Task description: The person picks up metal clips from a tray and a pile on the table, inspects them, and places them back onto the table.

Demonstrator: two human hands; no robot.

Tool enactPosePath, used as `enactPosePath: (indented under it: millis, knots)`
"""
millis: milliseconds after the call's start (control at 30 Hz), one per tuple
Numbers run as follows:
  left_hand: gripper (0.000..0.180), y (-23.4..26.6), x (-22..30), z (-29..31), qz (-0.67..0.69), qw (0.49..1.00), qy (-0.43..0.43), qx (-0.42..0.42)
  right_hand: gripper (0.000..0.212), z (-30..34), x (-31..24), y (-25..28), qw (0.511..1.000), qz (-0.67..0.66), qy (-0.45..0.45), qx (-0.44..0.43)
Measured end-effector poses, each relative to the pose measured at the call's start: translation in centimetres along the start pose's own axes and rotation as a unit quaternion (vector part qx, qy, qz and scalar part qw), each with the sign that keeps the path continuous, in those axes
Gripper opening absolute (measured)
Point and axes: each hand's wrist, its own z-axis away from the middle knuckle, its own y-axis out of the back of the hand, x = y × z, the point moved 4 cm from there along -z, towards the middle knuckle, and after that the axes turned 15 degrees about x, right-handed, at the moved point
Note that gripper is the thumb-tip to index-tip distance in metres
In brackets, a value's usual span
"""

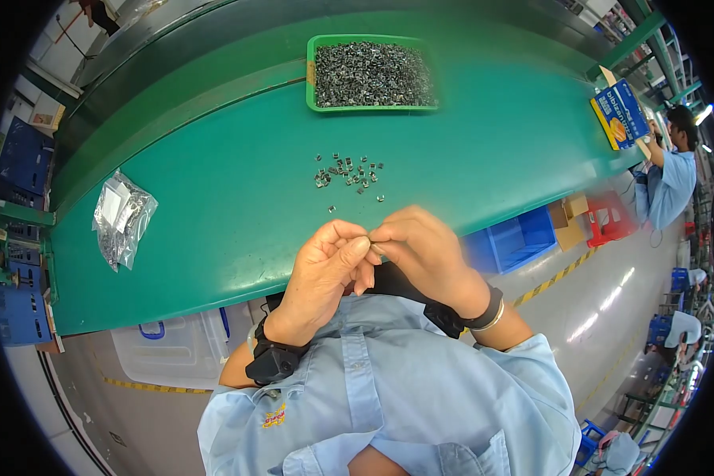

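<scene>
My left hand (325,266) and my right hand (424,250) meet in front of my chest, over the near edge of the green table. The fingertips of both are pinched together on a tiny part, mostly hidden by the fingers, so its kind cannot be made out. Just beyond my hands, a loose scatter of small metal parts (347,170) lies on the table. Farther back stands a green tray (373,109) heaped with many similar small, shiny, dark-and-silver parts.
At the left on the table lies a clear plastic bag (124,220) of parts. A blue and yellow carton (619,115) stands at the far right, near a co-worker (670,178). Below the table edge are a blue bin (520,240) and a clear lidded box (170,349).
</scene>
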Motion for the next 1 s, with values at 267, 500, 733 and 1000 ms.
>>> enactPosePath:
  millis: [267,500,733,1000]
  knots:
    - [0.013,-0.1,-0.7,-0.1,0.093,0.993,0.032,-0.058,0.023,0.7,-0.2,-0.1,0.998,-0.043,-0.041,0.011]
    - [0.014,-0.1,-0.4,-0.1,-0.002,0.999,0.034,-0.035,0.020,0.5,-0.2,0.5,1.000,0.016,0.020,0.002]
    - [0.015,-0.8,-0.3,0.4,0.068,0.995,0.063,-0.038,0.019,1.0,0.0,0.5,0.999,-0.024,-0.007,0.024]
    - [0.013,-0.2,-1.5,0.0,0.125,0.986,0.066,-0.090,0.020,1.3,0.2,0.0,0.997,-0.061,-0.039,0.014]
